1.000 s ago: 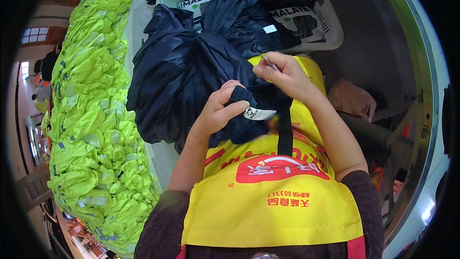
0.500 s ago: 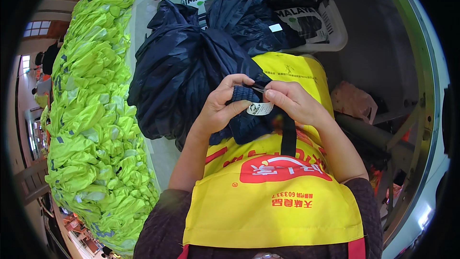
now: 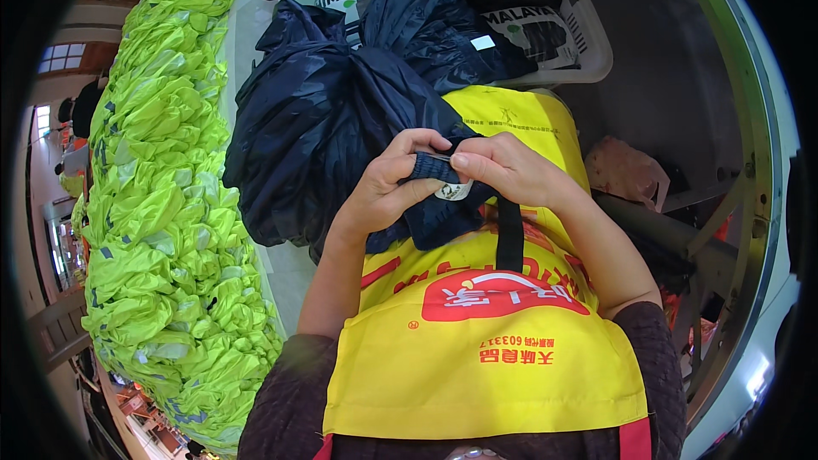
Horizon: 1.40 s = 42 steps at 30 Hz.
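Your left hand (image 3: 383, 183) pinches the ribbed edge (image 3: 430, 169) of the navy garment (image 3: 315, 123), bunched between the desk (image 3: 285, 290) and your yellow apron (image 3: 392, 396). Your right hand (image 3: 511, 170) meets it beside the white label (image 3: 453, 192); its grip is unclear.

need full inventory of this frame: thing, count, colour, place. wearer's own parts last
Table: 1, pale, left of centre
Lime garments: many, yellow-green, heaped along left
Basket: 1, white, top
Packages: several, white and black, in basket
Navy garments: count unclear, dark blue, centre to top
Tag: 1, white, upper navy cloth
Label: 1, white, centre
Tool: 1, greyish, centre, mostly hidden
Plastic bag: 1, pale pink, right
Apron: 1, yellow, worn
Sleeves: 2, dark, bottom
Hands: 2, bare, centre
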### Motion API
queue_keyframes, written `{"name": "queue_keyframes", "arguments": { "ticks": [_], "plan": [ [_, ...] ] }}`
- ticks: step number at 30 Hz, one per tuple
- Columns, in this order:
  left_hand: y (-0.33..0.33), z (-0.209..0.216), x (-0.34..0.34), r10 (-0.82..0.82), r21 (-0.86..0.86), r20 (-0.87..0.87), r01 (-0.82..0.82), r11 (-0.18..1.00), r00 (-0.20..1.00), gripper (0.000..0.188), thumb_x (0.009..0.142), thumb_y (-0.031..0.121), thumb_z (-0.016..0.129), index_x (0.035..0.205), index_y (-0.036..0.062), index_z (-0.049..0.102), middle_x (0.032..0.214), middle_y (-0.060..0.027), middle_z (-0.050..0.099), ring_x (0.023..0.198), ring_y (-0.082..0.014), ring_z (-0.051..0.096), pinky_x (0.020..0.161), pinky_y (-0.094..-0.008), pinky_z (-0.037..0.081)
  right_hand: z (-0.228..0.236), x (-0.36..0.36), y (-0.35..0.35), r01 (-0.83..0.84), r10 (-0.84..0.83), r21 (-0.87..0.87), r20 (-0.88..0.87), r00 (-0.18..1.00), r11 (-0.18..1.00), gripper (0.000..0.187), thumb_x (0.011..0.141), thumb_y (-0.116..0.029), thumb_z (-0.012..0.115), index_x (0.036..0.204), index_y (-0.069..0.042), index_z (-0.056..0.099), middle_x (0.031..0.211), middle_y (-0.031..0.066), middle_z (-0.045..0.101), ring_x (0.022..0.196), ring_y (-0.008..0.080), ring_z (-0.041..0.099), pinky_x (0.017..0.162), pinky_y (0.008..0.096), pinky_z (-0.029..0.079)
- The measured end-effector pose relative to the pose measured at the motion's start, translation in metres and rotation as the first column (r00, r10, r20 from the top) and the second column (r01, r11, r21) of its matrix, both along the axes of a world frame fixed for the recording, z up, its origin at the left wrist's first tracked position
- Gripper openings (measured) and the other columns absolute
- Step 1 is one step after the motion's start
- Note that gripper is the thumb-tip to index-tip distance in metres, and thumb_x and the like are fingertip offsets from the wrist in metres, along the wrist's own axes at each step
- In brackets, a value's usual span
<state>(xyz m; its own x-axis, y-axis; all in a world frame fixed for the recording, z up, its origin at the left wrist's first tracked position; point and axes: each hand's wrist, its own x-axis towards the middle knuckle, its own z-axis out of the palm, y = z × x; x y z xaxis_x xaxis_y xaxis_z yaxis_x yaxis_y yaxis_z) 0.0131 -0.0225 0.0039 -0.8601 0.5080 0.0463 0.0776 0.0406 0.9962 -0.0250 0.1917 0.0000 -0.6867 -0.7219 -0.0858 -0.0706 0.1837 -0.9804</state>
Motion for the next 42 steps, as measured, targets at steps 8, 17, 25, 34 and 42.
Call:
{"name": "queue_keyframes", "arguments": {
  "ticks": [8,17,25,34,42],
  "plan": [
    [0.000,0.000,0.002,0.025,0.066,0.091,-0.031,0.997,0.996,0.010,0.077,0.004,0.062,0.086,-0.0010,0.059,0.114,-0.0077,0.045,0.099,-0.0159,0.046,0.087,-0.0267,0.036,0.001,-0.013,0.001,0.300,-0.295,-0.153,0.053,0.954,0.942,0.031,0.089,-0.030,0.051,0.075,-0.002,0.054,0.068,0.0019,0.051,0.062,0.0103,0.044,0.058,0.0238,0.037],
    [-0.009,0.017,0.007,0.115,-0.134,-0.109,-0.129,0.983,0.987,0.018,0.073,0.004,0.064,0.088,-0.0035,0.059,0.110,-0.0088,0.048,0.098,-0.0176,0.050,0.087,-0.0267,0.038,-0.033,-0.037,-0.023,-0.062,0.064,0.110,-0.019,0.998,0.992,0.034,0.066,-0.024,0.073,0.090,-0.004,0.058,0.082,0.0066,0.055,0.077,0.0180,0.053,0.070,0.0271,0.042],
    [-0.051,0.034,0.013,0.669,-0.275,-0.451,-0.805,0.526,0.591,0.019,0.073,-0.007,0.058,0.089,-0.0004,0.064,0.083,-0.0056,0.063,0.075,-0.0123,0.058,0.070,-0.0235,0.045,0.004,0.004,-0.008,0.298,-0.271,-0.025,-0.497,0.824,0.954,0.024,0.066,-0.001,0.067,0.086,-0.003,0.052,0.074,0.0111,0.053,0.066,0.0262,0.055,0.060,0.0295,0.044],
    [0.005,0.024,-0.016,0.638,0.473,0.094,-0.598,0.647,0.764,0.023,0.088,0.020,0.049,0.078,0.0002,0.055,0.077,-0.0108,0.060,0.069,-0.0136,0.056,0.065,-0.0246,0.045,-0.012,0.048,-0.064,0.293,-0.363,-0.237,-0.351,0.863,0.926,0.027,0.066,-0.003,0.067,0.086,-0.001,0.048,0.072,0.0108,0.048,0.056,0.0218,0.049,0.052,0.0284,0.041],
    [0.007,-0.002,-0.020,0.422,0.520,0.463,-0.624,0.583,0.780,0.026,0.091,0.022,0.044,0.069,0.0082,0.047,0.051,-0.0011,0.043,0.042,-0.0093,0.040,0.042,-0.0217,0.031,0.018,0.022,-0.039,0.361,-0.386,-0.175,-0.138,0.912,0.916,0.032,0.065,-0.011,0.076,0.090,-0.003,0.059,0.080,0.0065,0.054,0.064,0.0159,0.052,0.057,0.0255,0.042]
  ]
}}
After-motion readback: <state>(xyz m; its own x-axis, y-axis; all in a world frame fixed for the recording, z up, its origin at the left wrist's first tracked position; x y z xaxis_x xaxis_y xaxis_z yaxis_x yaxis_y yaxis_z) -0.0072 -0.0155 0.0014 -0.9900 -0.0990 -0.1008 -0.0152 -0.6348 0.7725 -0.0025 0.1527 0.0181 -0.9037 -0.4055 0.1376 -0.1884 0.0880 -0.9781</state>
